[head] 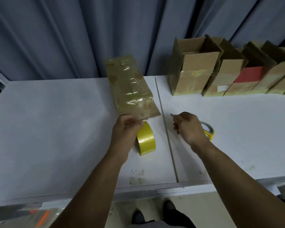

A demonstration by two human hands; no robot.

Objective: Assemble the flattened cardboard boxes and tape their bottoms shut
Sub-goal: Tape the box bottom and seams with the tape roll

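Left grip [127,125] clasped the taped box [130,84]; right grip [187,127] pinched a grey-tipped tool [171,114]; open boxes [194,69] stood on the table [56,120], interiors shadowed.

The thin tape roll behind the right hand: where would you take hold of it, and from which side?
Its right rim, from above and from the right: thumb outside, a finger in the hole. The thin tape roll seems to lie flat on the table, hole up, and the right hand, which pinches a small blade, hides its left part.
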